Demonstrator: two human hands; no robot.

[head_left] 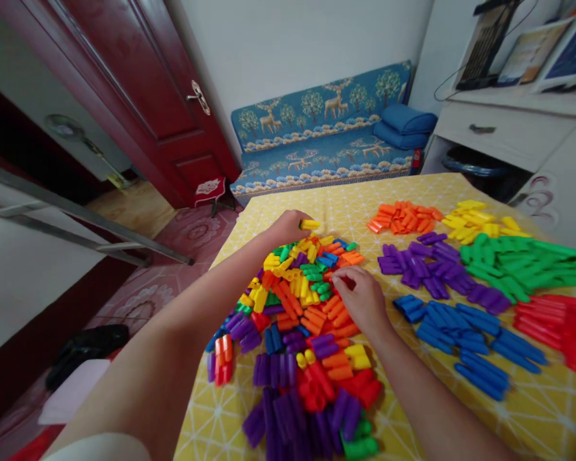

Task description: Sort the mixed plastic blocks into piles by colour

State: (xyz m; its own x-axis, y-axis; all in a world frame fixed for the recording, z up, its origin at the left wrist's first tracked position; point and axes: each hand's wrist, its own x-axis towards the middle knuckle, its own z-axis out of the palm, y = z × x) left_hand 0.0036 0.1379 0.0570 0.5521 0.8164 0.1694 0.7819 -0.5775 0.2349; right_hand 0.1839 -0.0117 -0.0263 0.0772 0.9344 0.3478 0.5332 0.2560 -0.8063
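A mixed heap of coloured plastic building pieces [292, 307], shaped like small tubes, covers the left part of the yellow patterned tablecloth [216, 410]. At the heap's far edge, my left hand [288, 226] is closed on a yellow plastic piece [310, 225]. My right hand [362, 294] is over the heap's right side, thumb and fingers curled together beside orange and green pieces. Whether a piece is between those fingertips is hard to make out.
Sorted piles lie to the right: orange [406, 218], yellow [480, 221], purple [422, 262], green [523, 262], blue [461, 330] and red [561, 326]. Beyond the table stand a blue patterned sofa [317, 153], a small stool [211, 190] and a white cabinet [509, 131].
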